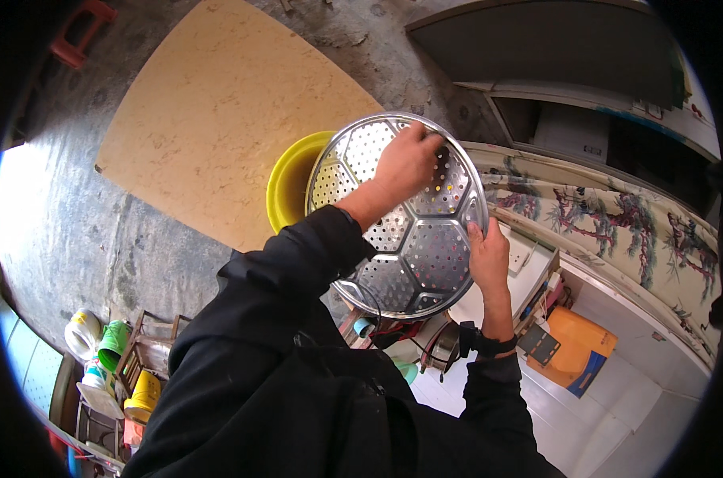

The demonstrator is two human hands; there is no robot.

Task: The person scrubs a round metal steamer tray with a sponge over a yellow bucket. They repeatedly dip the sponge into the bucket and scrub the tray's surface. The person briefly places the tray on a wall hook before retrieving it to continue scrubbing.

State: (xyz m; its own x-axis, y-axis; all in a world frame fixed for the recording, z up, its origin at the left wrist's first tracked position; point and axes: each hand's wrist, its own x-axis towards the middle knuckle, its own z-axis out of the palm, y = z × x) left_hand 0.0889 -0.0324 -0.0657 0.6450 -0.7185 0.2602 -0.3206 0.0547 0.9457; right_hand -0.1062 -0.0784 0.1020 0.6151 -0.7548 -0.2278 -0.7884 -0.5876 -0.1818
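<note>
A round, perforated stainless steel steamer tray (436, 242) with pressed hexagon ridges is held up in front of me, its face towards the camera. My right hand (490, 254) grips its right rim, thumb on the near face and fingers hidden behind. Over the upper part of the face lies my left hand (409, 158), its fingers curled against or just above the holes; whether it holds anything is hidden. A yellow plastic bucket (281, 185) stands behind the tray's left edge, partly covered by it.
A tan marbled board or tabletop (230, 113) spreads beyond the bucket. At lower left are a wooden chair (146, 346), a green bucket (115, 343) and a yellow bucket (143, 394). Right are a patterned curtain (606, 221), a metal pot (445, 346) and an orange packet (582, 340). A red stool (78, 42) stands upper left.
</note>
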